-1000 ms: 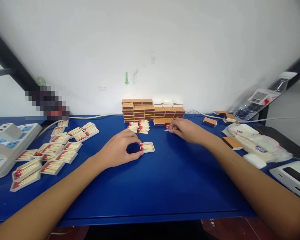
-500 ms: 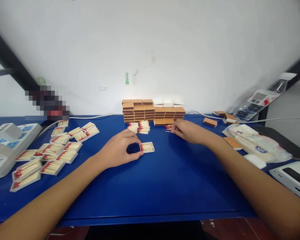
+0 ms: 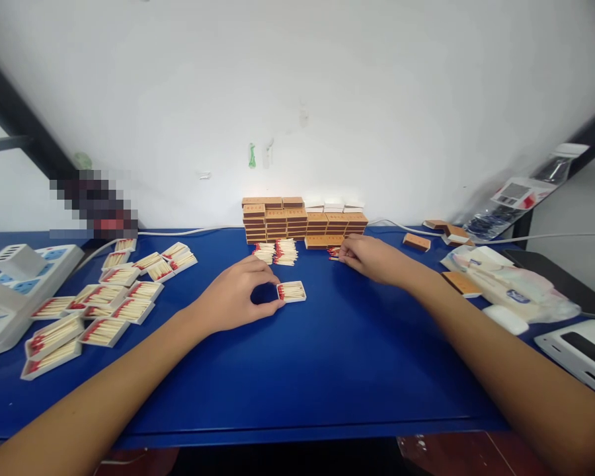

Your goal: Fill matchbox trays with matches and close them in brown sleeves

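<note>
A plain white wall (image 3: 297, 99) fills the upper half of the view, with a dark frame bar (image 3: 14, 119) slanting across it at the left. Below it a deep blue surface (image 3: 327, 370) runs the full width to a near edge. On its far left sits a white power strip (image 3: 20, 284) with blue sockets, on its far right a white device (image 3: 580, 347), and beside that a heap of clear plastic bags (image 3: 515, 284). A white cable (image 3: 188, 231) runs along the foot of the wall. Against the wall in the middle stands a stack of orange matchboxes (image 3: 302, 221), several rows high, with a few white trays on top of its right part. A spread of filled trays (image 3: 104, 297) lies on the left, red heads showing. Just in front of the stack lie loose match piles (image 3: 277, 252). The left hand (image 3: 233, 294) rests mid-surface, its grip narrow, thumb and forefinger closed on the left end of one match tray (image 3: 292, 291) that lies flat and full, near the piles. The right hand (image 3: 371, 258) lies palm down at the base of the stack, fingertips on a few red-tipped matches (image 3: 333, 252); whether its grip holds them cannot be told.
</note>
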Action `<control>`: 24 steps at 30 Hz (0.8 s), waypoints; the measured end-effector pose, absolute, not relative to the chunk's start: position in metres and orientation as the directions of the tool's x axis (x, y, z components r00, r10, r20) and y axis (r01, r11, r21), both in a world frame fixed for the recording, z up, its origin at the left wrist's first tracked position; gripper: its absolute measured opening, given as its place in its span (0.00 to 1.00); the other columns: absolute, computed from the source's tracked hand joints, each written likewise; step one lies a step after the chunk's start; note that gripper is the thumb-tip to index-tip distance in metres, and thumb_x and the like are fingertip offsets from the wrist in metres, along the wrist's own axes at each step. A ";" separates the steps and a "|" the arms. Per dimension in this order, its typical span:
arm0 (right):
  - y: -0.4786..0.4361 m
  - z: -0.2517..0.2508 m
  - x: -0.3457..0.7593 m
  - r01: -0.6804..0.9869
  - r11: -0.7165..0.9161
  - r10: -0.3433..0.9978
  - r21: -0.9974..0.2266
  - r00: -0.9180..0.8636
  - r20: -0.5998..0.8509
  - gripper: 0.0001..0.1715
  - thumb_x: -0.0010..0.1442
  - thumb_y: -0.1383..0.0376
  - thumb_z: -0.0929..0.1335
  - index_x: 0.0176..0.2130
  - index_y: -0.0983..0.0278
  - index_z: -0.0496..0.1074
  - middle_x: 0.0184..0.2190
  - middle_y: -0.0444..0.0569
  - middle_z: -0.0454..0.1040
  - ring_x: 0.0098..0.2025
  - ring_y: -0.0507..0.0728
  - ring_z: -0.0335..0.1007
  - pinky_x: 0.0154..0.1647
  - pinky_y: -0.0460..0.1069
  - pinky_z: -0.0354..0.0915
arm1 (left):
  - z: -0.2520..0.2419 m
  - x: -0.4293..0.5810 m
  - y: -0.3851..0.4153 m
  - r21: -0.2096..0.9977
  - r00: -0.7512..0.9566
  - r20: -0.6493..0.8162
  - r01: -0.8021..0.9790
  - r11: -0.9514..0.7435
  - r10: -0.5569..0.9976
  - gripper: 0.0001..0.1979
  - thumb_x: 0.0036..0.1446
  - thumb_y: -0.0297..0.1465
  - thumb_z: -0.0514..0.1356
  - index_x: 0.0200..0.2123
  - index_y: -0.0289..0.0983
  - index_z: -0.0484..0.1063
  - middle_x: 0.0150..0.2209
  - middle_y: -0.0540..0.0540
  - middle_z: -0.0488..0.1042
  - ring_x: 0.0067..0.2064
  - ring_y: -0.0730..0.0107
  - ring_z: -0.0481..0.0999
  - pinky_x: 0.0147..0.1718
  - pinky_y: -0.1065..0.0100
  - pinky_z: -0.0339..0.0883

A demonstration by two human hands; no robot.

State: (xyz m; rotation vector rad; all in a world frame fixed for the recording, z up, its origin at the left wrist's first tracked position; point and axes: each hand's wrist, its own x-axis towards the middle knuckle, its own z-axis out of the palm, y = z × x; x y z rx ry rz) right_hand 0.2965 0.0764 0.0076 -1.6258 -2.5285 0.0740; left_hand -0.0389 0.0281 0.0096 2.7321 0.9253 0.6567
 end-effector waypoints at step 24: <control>0.029 0.020 0.240 0.788 0.585 0.799 -0.192 -0.520 0.302 0.10 0.72 0.63 0.64 0.41 0.62 0.74 0.41 0.52 0.77 0.37 0.57 0.71 0.37 0.51 0.61 | 0.009 -0.031 0.024 0.350 0.690 0.345 0.535 -0.769 0.637 0.12 0.63 0.39 0.67 0.46 0.39 0.81 0.44 0.44 0.81 0.48 0.58 0.77 0.50 0.56 0.73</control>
